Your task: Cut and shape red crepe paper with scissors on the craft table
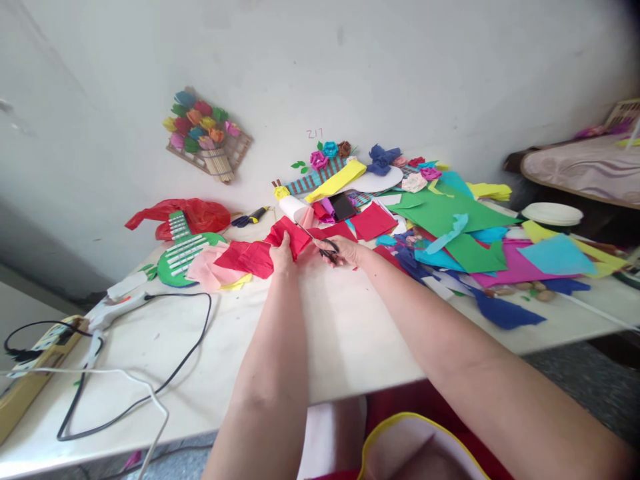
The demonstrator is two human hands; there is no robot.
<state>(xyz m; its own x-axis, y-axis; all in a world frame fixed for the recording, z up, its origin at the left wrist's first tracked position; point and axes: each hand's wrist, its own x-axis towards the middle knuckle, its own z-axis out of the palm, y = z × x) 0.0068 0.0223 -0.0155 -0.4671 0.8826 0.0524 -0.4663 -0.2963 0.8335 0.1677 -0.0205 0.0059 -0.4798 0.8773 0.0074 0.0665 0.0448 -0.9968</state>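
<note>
My left hand (pixel 281 255) grips a piece of red crepe paper (pixel 293 237), its thumb pressed on the near side. In my right hand (pixel 345 250) is a pair of scissors with dark handles (pixel 329 251). Their blades point up and left, against the right edge of the held paper. More red paper (pixel 247 259) lies left of my left hand, partly over a pale pink sheet (pixel 213 265). A further red sheet (pixel 373 221) rests beyond my right hand. Whether the blades are apart is too small to tell.
A green guitar-shaped craft (pixel 184 250), a glue gun (pixel 117 308) with a black cord (pixel 193 350) and a power strip (pixel 37 367) stand at left. Coloured paper (pixel 440 213) heaps up at right. Behind are a red bag (pixel 193 215) and a yellow-black cutter (pixel 257 215).
</note>
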